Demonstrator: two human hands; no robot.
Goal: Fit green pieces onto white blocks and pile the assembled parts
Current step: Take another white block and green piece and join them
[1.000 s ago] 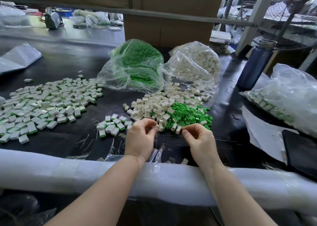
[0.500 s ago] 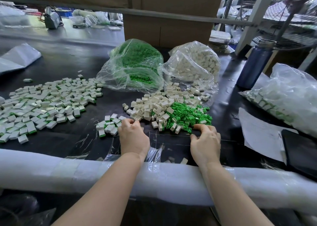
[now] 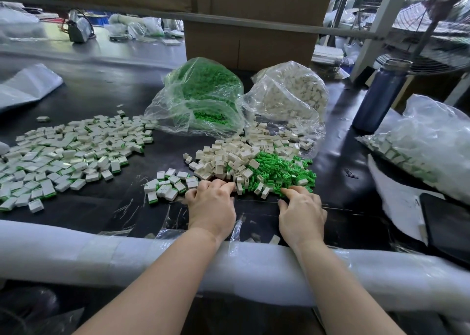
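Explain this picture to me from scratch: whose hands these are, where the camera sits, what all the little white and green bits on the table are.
No machine here: a person works with bare hands, filmed by a camera on their head looking down. The left hand reaches the loose white blocks; the right hand touches the loose green pieces. Whether either grip already holds a piece is hidden. Far left lies a wide spread of assembled parts, with a small cluster by the left hand. Behind sit a bag of green pieces and a bag of white blocks. A blue bottle stands at right.

Both hands lie palm-down, left (image 3: pixel 212 207) and right (image 3: pixel 301 213), fingers curled forward, forearms stretched ahead.
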